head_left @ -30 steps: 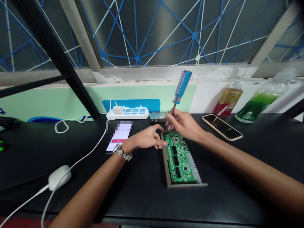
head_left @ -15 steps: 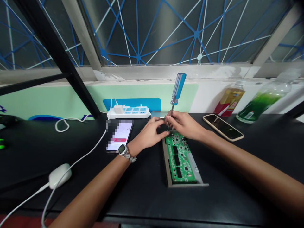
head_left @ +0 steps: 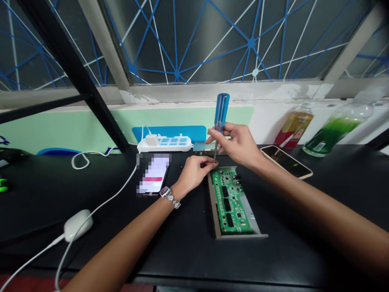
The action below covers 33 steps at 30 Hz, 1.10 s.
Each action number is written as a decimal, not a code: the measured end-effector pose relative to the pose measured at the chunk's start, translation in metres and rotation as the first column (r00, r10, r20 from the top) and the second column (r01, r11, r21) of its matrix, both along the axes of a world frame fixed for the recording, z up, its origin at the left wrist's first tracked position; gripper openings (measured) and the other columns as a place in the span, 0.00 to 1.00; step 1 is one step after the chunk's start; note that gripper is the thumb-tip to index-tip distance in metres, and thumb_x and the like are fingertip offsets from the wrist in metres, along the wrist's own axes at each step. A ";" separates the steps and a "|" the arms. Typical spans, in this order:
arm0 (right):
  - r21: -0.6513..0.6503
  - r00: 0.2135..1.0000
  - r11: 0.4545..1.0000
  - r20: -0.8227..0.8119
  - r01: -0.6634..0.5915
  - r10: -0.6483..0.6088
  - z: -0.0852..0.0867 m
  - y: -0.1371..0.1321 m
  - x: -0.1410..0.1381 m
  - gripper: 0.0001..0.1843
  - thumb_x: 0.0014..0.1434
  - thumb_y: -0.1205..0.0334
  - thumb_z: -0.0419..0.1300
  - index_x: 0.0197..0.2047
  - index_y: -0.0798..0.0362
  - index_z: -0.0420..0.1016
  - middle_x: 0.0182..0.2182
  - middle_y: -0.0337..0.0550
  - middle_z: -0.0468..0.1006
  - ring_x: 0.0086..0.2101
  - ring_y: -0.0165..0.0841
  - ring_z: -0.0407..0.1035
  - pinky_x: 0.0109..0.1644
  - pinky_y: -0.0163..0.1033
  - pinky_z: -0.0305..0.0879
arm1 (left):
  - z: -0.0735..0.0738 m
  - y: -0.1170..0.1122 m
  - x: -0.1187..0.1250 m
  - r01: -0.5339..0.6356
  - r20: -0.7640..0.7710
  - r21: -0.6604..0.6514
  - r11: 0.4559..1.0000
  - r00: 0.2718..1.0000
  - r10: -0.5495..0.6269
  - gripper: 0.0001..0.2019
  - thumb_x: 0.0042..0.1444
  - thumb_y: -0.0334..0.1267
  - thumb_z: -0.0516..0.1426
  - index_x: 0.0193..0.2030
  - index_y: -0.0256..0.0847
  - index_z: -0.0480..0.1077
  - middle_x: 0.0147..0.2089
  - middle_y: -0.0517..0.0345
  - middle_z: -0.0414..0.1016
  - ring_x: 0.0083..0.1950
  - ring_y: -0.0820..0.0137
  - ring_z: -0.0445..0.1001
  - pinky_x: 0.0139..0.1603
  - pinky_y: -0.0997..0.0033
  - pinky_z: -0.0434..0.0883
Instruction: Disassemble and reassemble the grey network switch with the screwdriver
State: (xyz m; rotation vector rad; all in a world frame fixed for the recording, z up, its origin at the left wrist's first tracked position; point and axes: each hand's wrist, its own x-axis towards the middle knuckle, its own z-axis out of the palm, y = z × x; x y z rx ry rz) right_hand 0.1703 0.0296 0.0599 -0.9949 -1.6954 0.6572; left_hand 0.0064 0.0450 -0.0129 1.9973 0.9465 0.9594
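Note:
A screwdriver (head_left: 222, 108) with a blue, partly clear handle stands nearly upright over the far left corner of a green circuit board (head_left: 232, 202). My right hand (head_left: 238, 144) is closed around the lower handle, thumb and forefinger at its collar. At the foot of the shaft, the fingertips of my left hand (head_left: 196, 172) are pinched together. What lies between those fingertips, perhaps just the tip, is hidden. The board sits in a grey metal tray (head_left: 216, 227), which lies lengthwise on the black table.
A lit phone (head_left: 154, 174) lies left of my left hand, a dark phone (head_left: 285, 161) to the right. Behind are a white power strip (head_left: 167, 144), a flat metal piece (head_left: 202, 148) and two bottles, one with green liquid (head_left: 331, 136). A white charger (head_left: 78, 225) with cables lies left.
My right hand has moved up the screwdriver from the shaft to the lower handle. The screwdriver stands more upright. My left fingers have closed together at its tip.

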 end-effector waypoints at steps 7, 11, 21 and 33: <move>-0.031 0.995 0.998 -0.080 0.055 -0.057 0.007 0.005 0.005 0.24 0.54 0.43 0.67 0.41 0.58 0.77 0.34 0.50 0.82 0.29 0.34 0.73 0.26 0.38 0.69 | 0.000 0.000 0.001 -0.021 0.023 -0.023 1.000 1.000 0.021 0.06 0.58 0.37 0.63 0.37 0.36 0.79 0.38 0.51 0.83 0.40 0.64 0.80 0.43 0.65 0.73; -0.066 0.991 0.991 0.054 -0.117 0.120 0.012 0.003 0.009 0.22 0.59 0.45 0.64 0.44 0.57 0.79 0.42 0.51 0.82 0.32 0.34 0.74 0.28 0.38 0.69 | -0.001 0.001 0.001 -0.033 0.019 0.005 0.999 0.999 0.033 0.06 0.57 0.38 0.64 0.34 0.36 0.78 0.36 0.52 0.82 0.38 0.65 0.79 0.41 0.66 0.72; 0.009 0.997 0.998 0.051 -0.067 0.066 0.011 0.004 0.011 0.20 0.58 0.48 0.65 0.44 0.57 0.79 0.42 0.51 0.83 0.40 0.39 0.76 0.45 0.46 0.71 | -0.003 0.001 0.001 -0.053 0.024 0.030 0.998 0.998 0.053 0.08 0.55 0.40 0.65 0.32 0.36 0.76 0.33 0.53 0.81 0.35 0.67 0.77 0.37 0.67 0.70; 0.032 0.993 0.994 0.040 -0.109 0.108 0.015 0.000 0.014 0.20 0.58 0.48 0.65 0.45 0.56 0.78 0.40 0.50 0.83 0.43 0.42 0.77 0.52 0.49 0.69 | -0.005 0.001 0.001 -0.060 0.017 0.038 0.997 0.998 0.060 0.08 0.55 0.40 0.65 0.33 0.37 0.76 0.34 0.53 0.81 0.36 0.66 0.77 0.39 0.66 0.72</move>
